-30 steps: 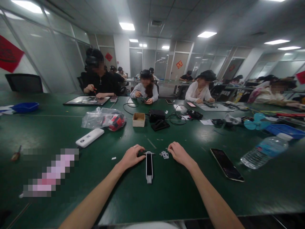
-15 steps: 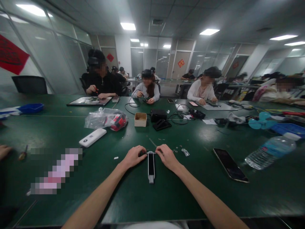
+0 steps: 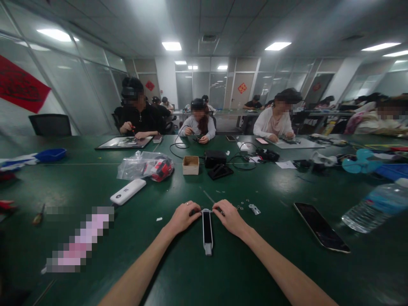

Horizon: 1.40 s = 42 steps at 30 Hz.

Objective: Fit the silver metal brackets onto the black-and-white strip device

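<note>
A slim, white-framed device with a long black face (image 3: 207,227) lies lengthwise in front of me, its pale grey narrow end towards me. At its far left corner my left hand (image 3: 185,216) is closed, thumb and fingers pinching a small projecting part. My right hand (image 3: 230,217) grips the matching far right corner in the same way. The fingertips cover most of what they pinch. Just beyond my right hand are a small metal plate (image 3: 254,208) and several tiny ring-like pieces (image 3: 241,205). A small white piece (image 3: 159,219) rests left of my left hand.
A phone (image 3: 321,227) and a water bottle (image 3: 369,208) are on the right. A white power bank (image 3: 128,192), a plastic bag (image 3: 135,165), a small open box (image 3: 191,165) and a black box (image 3: 215,159) stand farther off. Several people sit across the green table (image 3: 153,272).
The camera view has tilted up and turned slightly left, so everything sits lower and farther right. Both hands stay at the device's far end, with little visible change in their grip.
</note>
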Motion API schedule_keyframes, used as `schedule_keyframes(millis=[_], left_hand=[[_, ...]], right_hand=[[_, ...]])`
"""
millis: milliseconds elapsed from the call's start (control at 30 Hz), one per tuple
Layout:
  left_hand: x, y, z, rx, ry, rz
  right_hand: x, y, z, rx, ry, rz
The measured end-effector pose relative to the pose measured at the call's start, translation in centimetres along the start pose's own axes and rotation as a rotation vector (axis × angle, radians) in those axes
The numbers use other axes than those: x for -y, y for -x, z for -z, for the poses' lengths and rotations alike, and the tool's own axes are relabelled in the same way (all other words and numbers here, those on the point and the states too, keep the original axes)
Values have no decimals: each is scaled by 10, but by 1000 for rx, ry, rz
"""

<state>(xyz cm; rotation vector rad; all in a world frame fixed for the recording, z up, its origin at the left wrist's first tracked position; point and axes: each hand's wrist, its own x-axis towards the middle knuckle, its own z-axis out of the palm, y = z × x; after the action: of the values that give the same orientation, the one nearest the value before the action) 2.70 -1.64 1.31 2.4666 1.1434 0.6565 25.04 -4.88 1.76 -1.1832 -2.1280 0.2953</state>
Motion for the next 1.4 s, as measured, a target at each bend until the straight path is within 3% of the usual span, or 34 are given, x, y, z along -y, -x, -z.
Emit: schedule_keyframes(millis=[333, 600, 800, 1000, 1400], left_hand=[[-1, 3, -2, -12, -7, 7], [-18, 4, 8, -94, 48, -76], [-33, 5, -1, -159, 29, -162], [-32, 4, -10, -157, -20, -220], [-31, 4, -15, -185, -61, -191]], right_hand=[[-11, 4, -8, -24, -65, 64], [6, 3, -3, -31, -91, 89], [15, 4, -6, -22, -170, 20], [8, 6, -10, -28, -155, -12], [9, 5, -9, -6, -145, -16]])
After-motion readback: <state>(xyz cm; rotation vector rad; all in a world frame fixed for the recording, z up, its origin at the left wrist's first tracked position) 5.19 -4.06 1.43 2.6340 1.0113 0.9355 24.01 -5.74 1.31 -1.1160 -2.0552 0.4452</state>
